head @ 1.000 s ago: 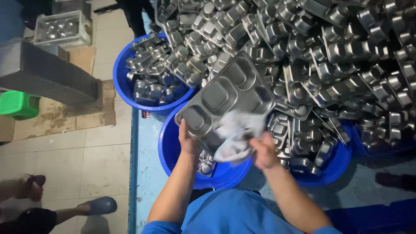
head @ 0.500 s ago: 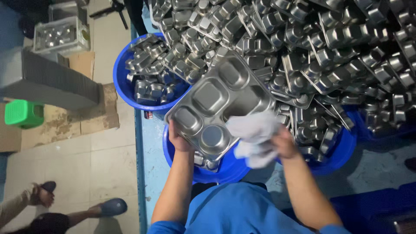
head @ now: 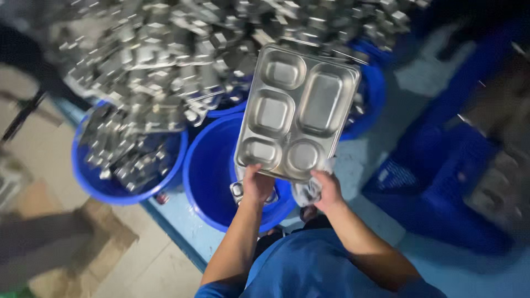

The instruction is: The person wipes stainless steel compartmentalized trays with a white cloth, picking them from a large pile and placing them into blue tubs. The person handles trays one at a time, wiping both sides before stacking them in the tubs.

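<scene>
Both hands clamp the tray (head: pixel 295 113), left (head: pixel 258 185) bare, right (head: pixel 327 190) with rag (head: pixel 306 191); one tray apparently wiped, heap (head: pixel 165 49) left.

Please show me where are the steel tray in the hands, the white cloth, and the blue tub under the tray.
steel tray (head: pixel 298 113): head view, its large oblong compartment.
white cloth (head: pixel 307 191): head view, the bunched part below the tray's edge.
blue tub (head: pixel 208 171): head view, bare inner wall.
</scene>
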